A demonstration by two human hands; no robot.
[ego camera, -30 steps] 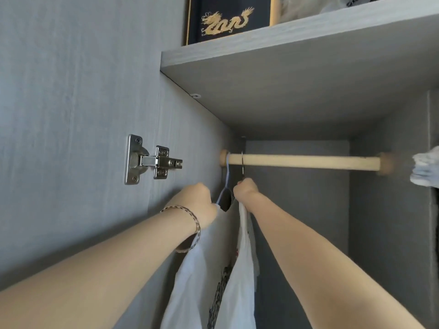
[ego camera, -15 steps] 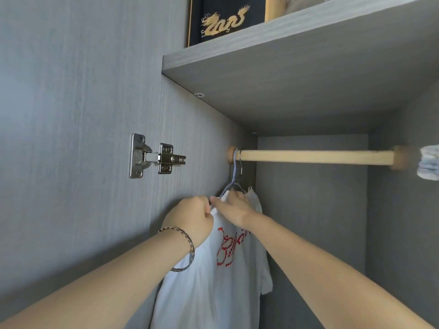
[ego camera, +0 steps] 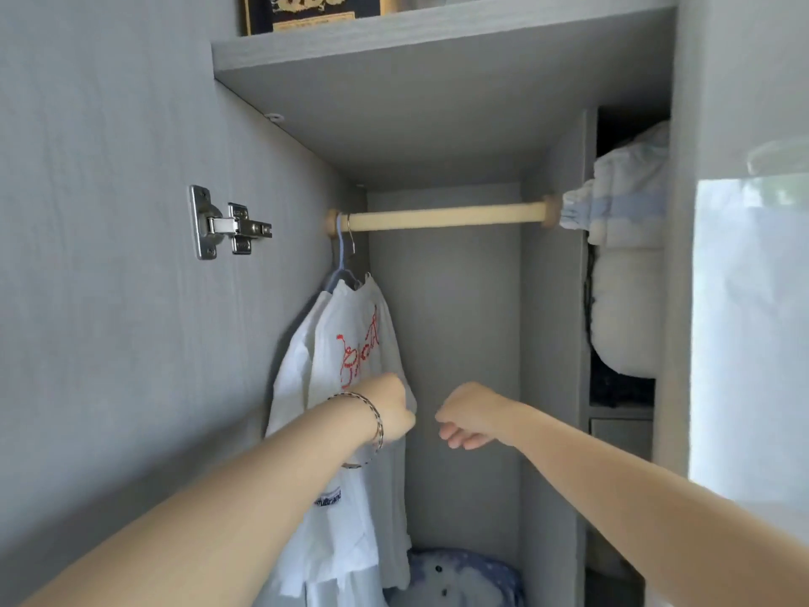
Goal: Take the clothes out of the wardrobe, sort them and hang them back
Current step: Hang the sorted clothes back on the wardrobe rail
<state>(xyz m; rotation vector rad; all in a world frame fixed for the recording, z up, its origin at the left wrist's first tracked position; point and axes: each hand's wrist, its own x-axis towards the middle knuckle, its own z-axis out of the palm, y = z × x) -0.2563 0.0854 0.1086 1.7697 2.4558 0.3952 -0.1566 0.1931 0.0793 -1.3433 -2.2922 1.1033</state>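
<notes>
Two white T-shirts hang on hangers [ego camera: 343, 260] at the far left end of the wooden rod [ego camera: 446, 216]. The front T-shirt [ego camera: 350, 343] has red writing on its chest; the other T-shirt [ego camera: 291, 365] hangs behind it against the wardrobe's side wall. My left hand [ego camera: 389, 409], with a bracelet on the wrist, is a closed fist at the edge of the front shirt's sleeve; no fabric shows inside it. My right hand [ego camera: 468, 416] is beside it, fingers curled, holding nothing and apart from the clothes.
The rod is bare to the right of the hangers. A door hinge [ego camera: 227, 225] sticks out of the left wall. A shelf [ego camera: 437, 37] above carries a dark box [ego camera: 315, 10]. Folded bedding [ego camera: 626, 256] fills the right compartment. A blue patterned item [ego camera: 459, 576] lies on the wardrobe floor.
Both hands have come down and back from the collar of the hanging shirt to sleeve height. The shirt with red writing now hangs on its own; the view has dropped and widened.
</notes>
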